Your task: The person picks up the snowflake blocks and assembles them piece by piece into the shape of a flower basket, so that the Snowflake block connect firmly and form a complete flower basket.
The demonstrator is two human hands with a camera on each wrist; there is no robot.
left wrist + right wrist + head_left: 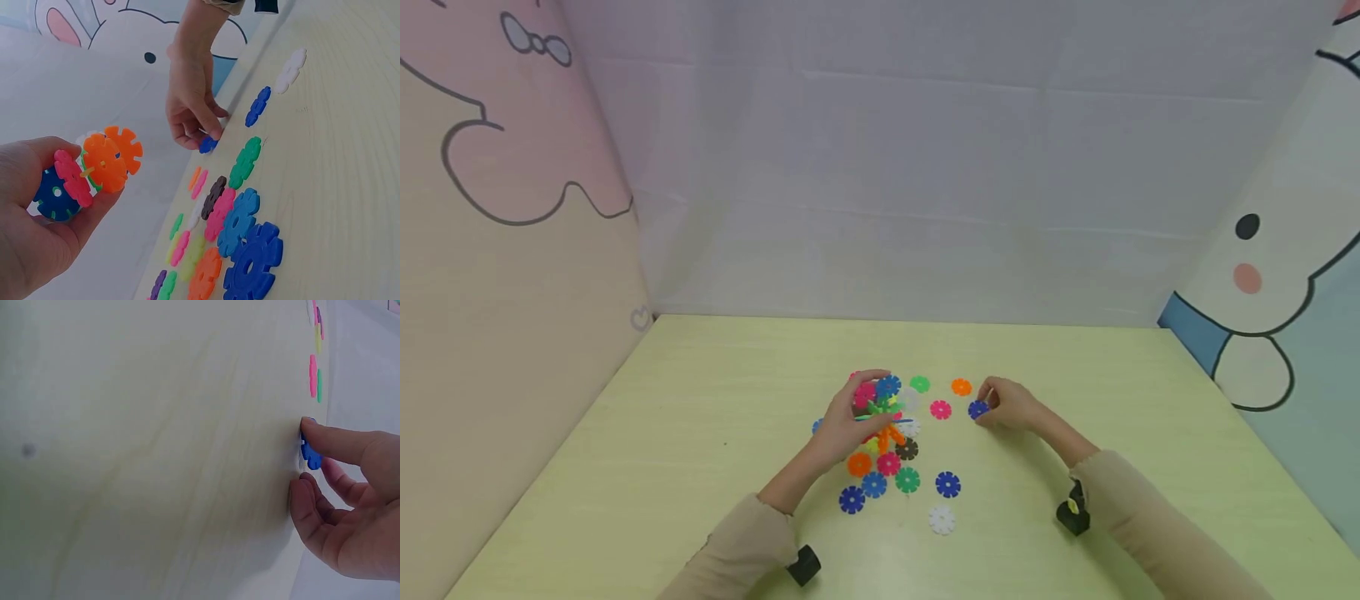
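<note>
My left hand [844,423] holds a cluster of joined plastic snowflake discs [105,164] above the table, pinched between thumb and fingers. Blue, pink, orange and green discs show in that cluster; the palm hides part of it. Off to the right, my right hand [1009,406] pinches a dark blue snowflake disc [310,450] at the tabletop, thumb on one side and a finger on the other. Its other fingers are curled near the surface.
Loose discs lie under and around the left hand, among them a green disc [907,480], a brown disc [907,448] and an orange disc [860,465]. Nearer the front edge lies a white disc [942,520]. A pale wall [910,208] stands behind the yellowish table [700,500].
</note>
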